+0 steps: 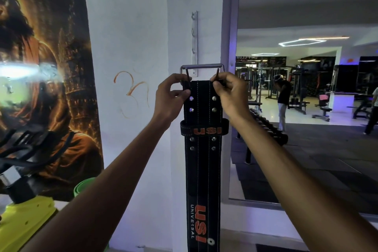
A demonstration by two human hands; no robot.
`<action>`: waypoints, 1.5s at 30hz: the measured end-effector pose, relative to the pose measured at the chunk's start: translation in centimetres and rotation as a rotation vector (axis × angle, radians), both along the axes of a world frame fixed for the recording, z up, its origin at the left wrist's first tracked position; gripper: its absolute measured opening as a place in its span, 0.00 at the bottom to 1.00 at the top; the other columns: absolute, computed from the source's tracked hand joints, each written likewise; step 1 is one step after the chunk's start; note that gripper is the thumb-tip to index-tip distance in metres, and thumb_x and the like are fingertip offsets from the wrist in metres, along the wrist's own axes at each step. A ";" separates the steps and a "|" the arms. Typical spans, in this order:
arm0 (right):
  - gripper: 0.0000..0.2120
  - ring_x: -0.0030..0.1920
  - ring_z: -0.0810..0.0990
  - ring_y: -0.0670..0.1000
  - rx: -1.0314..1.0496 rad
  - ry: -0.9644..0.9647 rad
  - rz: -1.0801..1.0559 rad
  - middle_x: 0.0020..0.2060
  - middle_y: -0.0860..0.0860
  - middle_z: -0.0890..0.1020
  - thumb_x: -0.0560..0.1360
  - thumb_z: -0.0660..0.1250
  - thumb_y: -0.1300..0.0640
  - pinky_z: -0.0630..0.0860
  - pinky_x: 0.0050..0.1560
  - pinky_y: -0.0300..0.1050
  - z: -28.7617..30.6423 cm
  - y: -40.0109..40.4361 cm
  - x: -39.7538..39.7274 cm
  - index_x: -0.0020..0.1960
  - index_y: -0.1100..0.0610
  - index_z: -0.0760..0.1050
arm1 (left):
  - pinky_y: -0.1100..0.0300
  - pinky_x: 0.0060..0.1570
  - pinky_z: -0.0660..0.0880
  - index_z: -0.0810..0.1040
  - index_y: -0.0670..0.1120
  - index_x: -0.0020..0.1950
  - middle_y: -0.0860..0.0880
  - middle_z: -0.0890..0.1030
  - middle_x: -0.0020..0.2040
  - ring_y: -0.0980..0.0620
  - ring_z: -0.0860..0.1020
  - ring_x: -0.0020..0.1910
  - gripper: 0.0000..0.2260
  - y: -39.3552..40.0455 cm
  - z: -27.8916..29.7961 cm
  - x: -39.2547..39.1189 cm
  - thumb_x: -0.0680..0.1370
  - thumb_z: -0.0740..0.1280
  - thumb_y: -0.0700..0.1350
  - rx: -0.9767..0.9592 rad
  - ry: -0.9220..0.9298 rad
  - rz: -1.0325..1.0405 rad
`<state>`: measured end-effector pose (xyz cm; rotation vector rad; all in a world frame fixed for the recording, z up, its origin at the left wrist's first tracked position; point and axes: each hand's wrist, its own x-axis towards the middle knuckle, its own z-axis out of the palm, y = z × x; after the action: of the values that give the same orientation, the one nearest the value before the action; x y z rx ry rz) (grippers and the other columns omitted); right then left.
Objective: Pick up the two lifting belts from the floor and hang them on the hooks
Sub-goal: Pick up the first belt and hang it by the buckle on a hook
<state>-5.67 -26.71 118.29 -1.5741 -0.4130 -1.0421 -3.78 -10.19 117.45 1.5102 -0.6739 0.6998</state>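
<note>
Belt (202, 149), black with orange "USI" lettering, hangs vertically at centre frame, its metal double-prong buckle (202, 68) raised against the lowest part of the white hook rail (194, 43) on the pillar. Left hand (170, 96) pinches the belt's top left corner beside one prong, and right hand (229, 94) pinches the top right corner beside the other, both clamped on the belt. Surroundings: mural poster (41, 67) at left, green roll (83, 187) and yellow equipment (24, 223) at lower left, wall mirror (306, 98) at right.
</note>
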 end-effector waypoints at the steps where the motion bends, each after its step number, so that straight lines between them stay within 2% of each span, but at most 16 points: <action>1: 0.07 0.39 0.80 0.48 0.006 0.003 0.006 0.43 0.56 0.84 0.77 0.65 0.67 0.76 0.28 0.31 -0.2 -0.1 0.9 0.47 0.57 0.80 | 0.58 0.43 0.82 0.79 0.48 0.52 0.51 0.81 0.52 0.50 0.84 0.37 0.16 0.0 -0.1 0.8 0.74 0.68 0.28 -0.010 0.001 0.006; 3: 0.08 0.41 0.83 0.50 0.004 -0.012 0.001 0.44 0.55 0.85 0.77 0.66 0.67 0.81 0.35 0.37 -0.6 -0.5 2.9 0.47 0.57 0.81 | 0.64 0.43 0.80 0.79 0.47 0.54 0.52 0.81 0.52 0.53 0.84 0.37 0.16 -0.2 -0.3 2.4 0.74 0.69 0.28 -0.017 -0.002 0.023; 5: 0.09 0.47 0.84 0.51 -0.008 -0.034 -0.022 0.42 0.51 0.85 0.76 0.66 0.68 0.82 0.51 0.46 -0.8 -0.9 5.2 0.47 0.57 0.81 | 0.65 0.43 0.80 0.79 0.47 0.55 0.55 0.81 0.51 0.55 0.84 0.36 0.16 -0.4 -0.3 4.4 0.74 0.70 0.29 0.001 -0.006 0.036; 7: 0.09 0.48 0.84 0.49 -0.016 -0.043 -0.028 0.42 0.48 0.84 0.76 0.66 0.69 0.80 0.55 0.45 -0.6 -1.2 7.6 0.47 0.57 0.81 | 0.66 0.43 0.80 0.79 0.47 0.56 0.56 0.81 0.51 0.59 0.84 0.36 0.16 -0.6 -0.2 6.8 0.74 0.71 0.30 0.013 -0.026 0.040; 9: 0.10 0.47 0.84 0.47 -0.026 -0.062 -0.038 0.41 0.47 0.84 0.76 0.66 0.69 0.79 0.52 0.41 -0.4 -1.2 10.2 0.47 0.56 0.81 | 0.63 0.46 0.82 0.80 0.46 0.57 0.55 0.81 0.51 0.57 0.85 0.38 0.16 -0.6 0.1 9.5 0.74 0.71 0.30 0.019 -0.059 0.042; 12: 0.09 0.45 0.84 0.46 -0.052 -0.089 -0.067 0.41 0.47 0.84 0.76 0.66 0.67 0.80 0.45 0.36 0.6 -1.0 14.2 0.47 0.56 0.81 | 0.56 0.49 0.84 0.79 0.48 0.56 0.53 0.81 0.52 0.46 0.87 0.43 0.16 -0.4 0.9 14.0 0.74 0.71 0.30 0.018 -0.080 0.034; 13: 0.08 0.46 0.84 0.47 -0.063 -0.094 -0.077 0.42 0.48 0.85 0.76 0.66 0.67 0.81 0.45 0.36 1.0 -1.0 15.6 0.48 0.57 0.81 | 0.55 0.50 0.84 0.79 0.48 0.56 0.53 0.81 0.53 0.44 0.87 0.43 0.16 -0.3 1.3 15.5 0.74 0.71 0.30 0.020 -0.084 0.032; 15: 0.07 0.48 0.85 0.49 -0.078 -0.111 -0.110 0.43 0.50 0.85 0.76 0.66 0.67 0.82 0.51 0.43 2.0 -1.0 18.4 0.49 0.59 0.81 | 0.52 0.51 0.84 0.78 0.48 0.56 0.53 0.81 0.53 0.43 0.87 0.44 0.17 -0.3 2.2 18.4 0.74 0.71 0.30 0.027 -0.092 0.019; 18: 0.06 0.49 0.85 0.49 -0.081 -0.139 -0.153 0.44 0.52 0.85 0.76 0.66 0.67 0.81 0.56 0.47 3.1 -0.9 22.1 0.49 0.60 0.81 | 0.54 0.50 0.84 0.78 0.48 0.58 0.53 0.81 0.54 0.44 0.87 0.44 0.17 -0.6 3.4 22.5 0.74 0.71 0.30 0.016 -0.118 0.005; 24: 0.06 0.48 0.85 0.50 -0.071 -0.136 -0.181 0.43 0.52 0.86 0.76 0.67 0.67 0.81 0.56 0.50 4.2 -1.6 28.2 0.48 0.60 0.81 | 0.65 0.45 0.81 0.78 0.43 0.61 0.48 0.80 0.56 0.48 0.83 0.42 0.18 -1.7 4.5 29.3 0.74 0.69 0.27 -0.009 -0.155 -0.012; 29: 0.05 0.48 0.85 0.51 -0.045 -0.126 -0.201 0.43 0.53 0.86 0.75 0.67 0.67 0.81 0.56 0.52 4.9 -1.7 32.1 0.49 0.61 0.81 | 0.60 0.48 0.83 0.78 0.42 0.63 0.46 0.80 0.59 0.57 0.83 0.40 0.20 -2.4 5.1 33.4 0.74 0.69 0.28 -0.024 -0.144 0.011; 30: 0.05 0.47 0.85 0.50 -0.047 -0.124 -0.205 0.43 0.53 0.86 0.75 0.68 0.67 0.81 0.55 0.52 5.1 -1.8 32.7 0.49 0.61 0.82 | 0.61 0.47 0.83 0.78 0.42 0.63 0.45 0.80 0.60 0.55 0.84 0.42 0.20 -2.5 5.1 34.0 0.74 0.69 0.28 -0.024 -0.140 0.014; 33: 0.05 0.47 0.85 0.49 -0.065 -0.099 -0.218 0.42 0.51 0.86 0.75 0.68 0.66 0.81 0.55 0.49 4.9 -2.0 34.9 0.49 0.59 0.82 | 0.64 0.46 0.81 0.78 0.43 0.63 0.45 0.80 0.61 0.46 0.85 0.44 0.20 -2.7 4.9 36.3 0.74 0.69 0.28 -0.020 -0.115 0.025; 39: 0.05 0.47 0.84 0.47 -0.037 -0.068 -0.208 0.42 0.47 0.84 0.75 0.70 0.64 0.81 0.55 0.45 2.7 -2.8 36.5 0.50 0.57 0.81 | 0.63 0.45 0.80 0.78 0.44 0.63 0.48 0.80 0.62 0.46 0.85 0.43 0.19 -3.2 3.1 38.2 0.75 0.69 0.29 0.043 -0.071 0.010; 42: 0.06 0.45 0.84 0.45 -0.034 -0.114 -0.216 0.42 0.46 0.83 0.75 0.71 0.63 0.79 0.49 0.37 1.8 -3.1 37.1 0.50 0.57 0.78 | 0.59 0.47 0.82 0.77 0.44 0.62 0.47 0.80 0.61 0.46 0.86 0.44 0.18 -3.5 2.3 39.1 0.75 0.69 0.30 0.025 -0.071 0.001; 45: 0.13 0.40 0.84 0.42 0.036 -0.133 -0.197 0.40 0.48 0.84 0.74 0.71 0.61 0.78 0.41 0.32 1.5 -3.0 37.3 0.55 0.57 0.71 | 0.55 0.49 0.83 0.75 0.45 0.61 0.49 0.82 0.56 0.49 0.85 0.51 0.14 -3.6 1.9 39.7 0.77 0.71 0.37 -0.010 -0.117 0.002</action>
<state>31.58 -29.73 119.82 -1.5405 -0.3316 -1.3033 35.88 -13.81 119.36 1.4690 -0.7559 0.7974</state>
